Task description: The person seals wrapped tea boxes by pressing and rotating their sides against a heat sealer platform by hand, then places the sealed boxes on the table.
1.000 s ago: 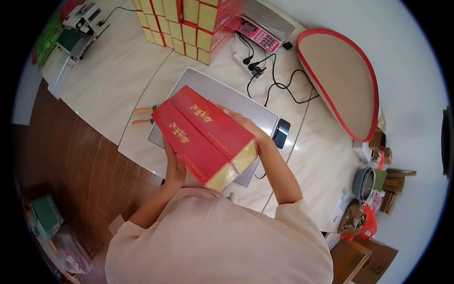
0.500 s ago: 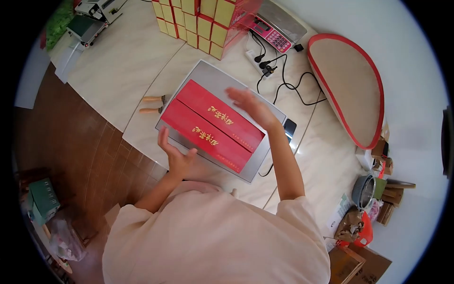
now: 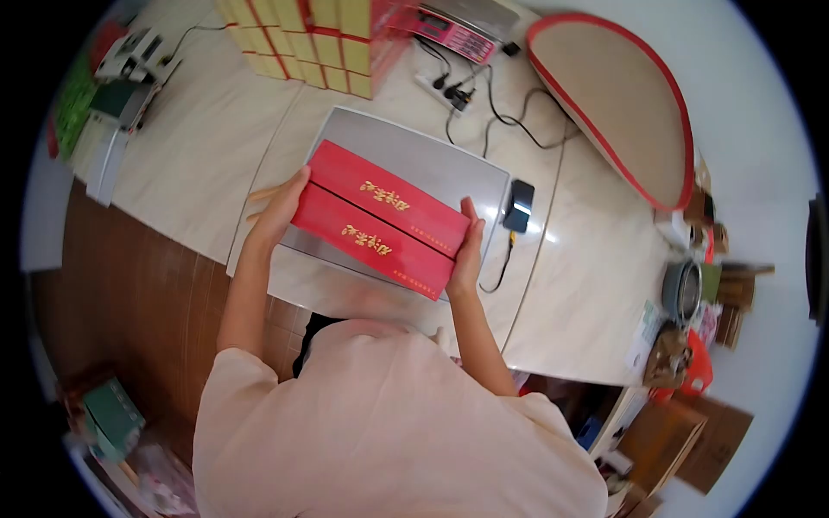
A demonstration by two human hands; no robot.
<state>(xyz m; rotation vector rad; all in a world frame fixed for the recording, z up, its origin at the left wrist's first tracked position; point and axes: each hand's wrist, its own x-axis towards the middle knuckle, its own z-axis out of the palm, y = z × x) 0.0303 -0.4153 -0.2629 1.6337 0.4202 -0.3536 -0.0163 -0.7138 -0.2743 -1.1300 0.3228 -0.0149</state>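
Observation:
Two long red boxes with gold lettering lie side by side over a grey tray. My left hand is closed on their left end, and my right hand grips the right end. The pair is squeezed between both palms; whether it is lifted off the tray I cannot tell. Wooden handles poke out beside my left hand, their other ends hidden.
Stacked yellow-and-red boxes stand at the back, beside a pink scale. A power strip with black cables lies behind the tray. Right of it are a phone and a red-rimmed round board.
Both hands were open and apart from the boxes; now they have closed on the two ends. The boxes have shifted relative to the tray, and the camera view has moved.

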